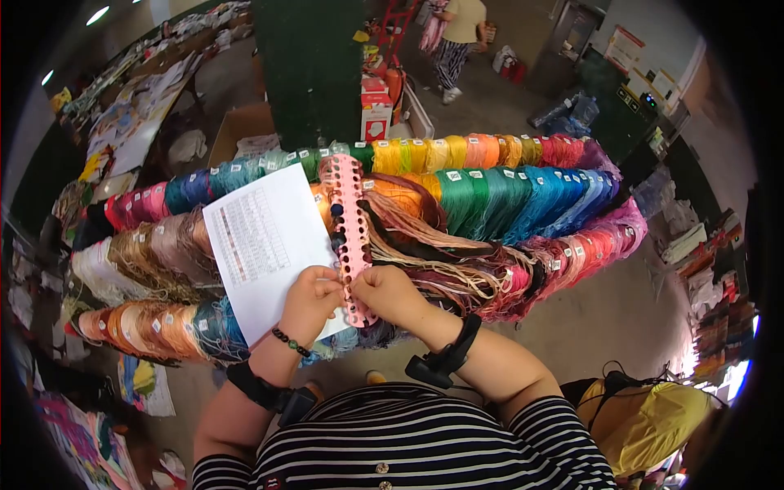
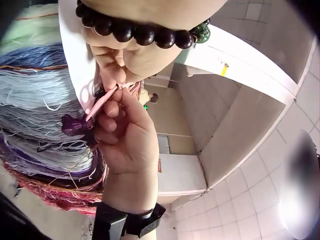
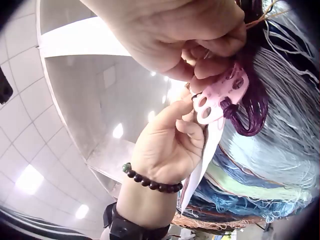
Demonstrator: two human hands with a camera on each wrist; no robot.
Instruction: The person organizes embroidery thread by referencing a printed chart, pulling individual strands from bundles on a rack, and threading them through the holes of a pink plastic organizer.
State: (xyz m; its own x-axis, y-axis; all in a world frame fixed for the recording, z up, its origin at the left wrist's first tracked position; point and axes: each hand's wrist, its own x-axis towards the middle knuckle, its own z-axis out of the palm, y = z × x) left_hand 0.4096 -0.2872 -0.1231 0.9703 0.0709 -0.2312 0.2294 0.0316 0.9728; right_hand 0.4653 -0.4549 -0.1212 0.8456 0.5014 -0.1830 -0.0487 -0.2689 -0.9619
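Pink card (image 1: 352, 229): lies before you in the middle of the rows of thread hanks (image 1: 506, 196), over the right side of the paper (image 1: 273, 253); presumably the hanks prop it within easy reach.
Card's long axis: runs nearly 12 to 6 o'clock, the far end leaning a touch toward 11, the near end pointing at your body; the rows of holes follow that length.
Left hand (image 1: 313, 300): at the card's 9 o'clock edge, near its lower end; your thumb and fingers are curled into a nearly closed pinch there, probably to steady it.
Right hand (image 1: 390, 296): meets the left from 3 o'clock, fingers bent and tips drawn together on the card; you cannot tell whether a thread is caught too, as the fingertips hide it.
Paper: sits at the card's 9 to 10 o'clock, printed table facing up, likely so you can read it while working.
Loose strands (image 1: 433, 234): trail from the card toward 4 o'clock, apparently out of your fingers' way.
Purple loop (image 3: 253, 112): hangs at the card's near end, beside your fingers.
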